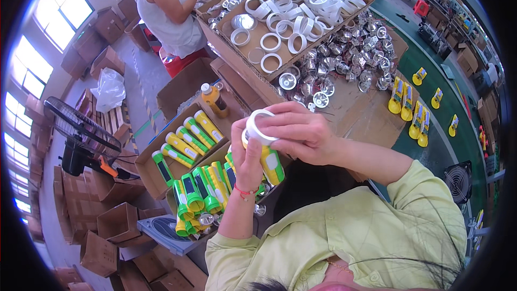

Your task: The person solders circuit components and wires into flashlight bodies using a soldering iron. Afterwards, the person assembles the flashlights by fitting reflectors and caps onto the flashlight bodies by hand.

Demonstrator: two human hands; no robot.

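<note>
My left hand [249, 163] is wrapped round a yellow and green flashlight [273, 167], holding it tilted in front of my chest. At its upper end, the fingers of my right hand [302, 132] grip a white plastic ring [260, 124]. The ring sits against the flashlight's head; whether it is threaded on cannot be seen. Left of my left wrist lies a pile of green and yellow flashlight bodies [195, 200] with a few shiny reflectors among them. Just beyond, more flashlights [182, 145] lie in rows in a cardboard box [144, 157].
Ahead stands a carton [245, 58] of loose white rings [296, 43]. Silvery reflectors [350, 59] are heaped beside it. An orange bottle [214, 100] stands behind the flashlight box. Yellow parts [397, 96] lie along the green belt at right. A black fan [81, 134] is left; another person [167, 13] works at far left.
</note>
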